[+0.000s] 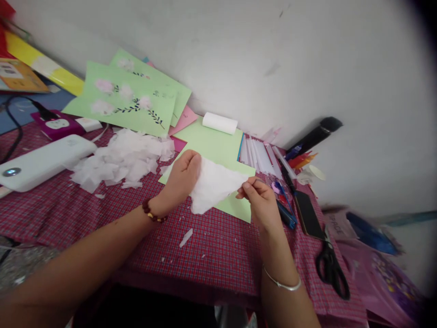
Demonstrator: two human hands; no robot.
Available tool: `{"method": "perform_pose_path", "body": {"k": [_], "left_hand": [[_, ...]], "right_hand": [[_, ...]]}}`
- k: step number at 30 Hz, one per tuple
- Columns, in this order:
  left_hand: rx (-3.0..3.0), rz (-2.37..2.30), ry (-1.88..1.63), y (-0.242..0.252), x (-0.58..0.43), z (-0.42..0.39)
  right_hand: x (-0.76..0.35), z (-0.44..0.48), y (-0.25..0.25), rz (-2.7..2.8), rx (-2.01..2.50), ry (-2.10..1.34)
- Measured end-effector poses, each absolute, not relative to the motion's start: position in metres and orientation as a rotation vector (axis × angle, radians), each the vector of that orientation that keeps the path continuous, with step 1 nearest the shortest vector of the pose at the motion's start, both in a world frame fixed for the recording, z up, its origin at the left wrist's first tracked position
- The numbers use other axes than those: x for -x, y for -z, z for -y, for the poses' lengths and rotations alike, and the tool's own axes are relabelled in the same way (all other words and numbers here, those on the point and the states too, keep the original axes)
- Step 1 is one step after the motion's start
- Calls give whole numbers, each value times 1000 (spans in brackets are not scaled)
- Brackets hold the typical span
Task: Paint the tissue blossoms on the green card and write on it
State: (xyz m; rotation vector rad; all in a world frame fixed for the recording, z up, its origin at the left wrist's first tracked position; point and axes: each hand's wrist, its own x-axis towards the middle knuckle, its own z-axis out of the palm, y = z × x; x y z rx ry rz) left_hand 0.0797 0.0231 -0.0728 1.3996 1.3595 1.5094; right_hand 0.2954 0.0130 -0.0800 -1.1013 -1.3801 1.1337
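A white sheet of tissue paper (216,184) is stretched between my two hands, above a light green paper sheet (239,207). My left hand (184,175) is closed on the tissue's upper left part. At its right corner, my right hand (257,196) pinches the tissue between thumb and fingers. Left of my left hand lies a pile of torn white tissue pieces (124,157). A white roll (220,123) rests on the far end of the green sheet. Small paper scraps (186,238) lie on the checked cloth in front of me.
Green cards (126,98) with pale tissue flowers and dark leaf sprigs lean at the back left. A white power bank (46,161) and a purple socket block (58,125) are at left. At right lie a phone (308,214), black-handled scissors (332,269) and white strips (257,155).
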Motion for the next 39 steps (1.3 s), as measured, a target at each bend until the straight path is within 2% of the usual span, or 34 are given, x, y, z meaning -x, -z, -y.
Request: {"method": "perform_pose_path", "body": {"k": [8,16,27,33,36,39], "left_hand": [[-1427,-1373,-1377,76,-83,-21],[-1401,-1359,-1370,76,-85,-20],[-1392,-1279,-1368,80,-83,-23],[-1376,-1389,-1413,70,-72,-31],[-1239,-1309,-1440,78,-81,-28],[-1104,-1200,-1318,88,-94,-20]], "right_hand": [[-295,-7,70,1351,973,-1264],[-294,-6,70,1573,1099,-1335],[-286,-17,93,1802,1351,-1143],[-295,-20,89,1407,1166,-1159],[-298,-15,79,1237,1083,-1119],[-303,-10,67,1197,1038,-1020]]}}
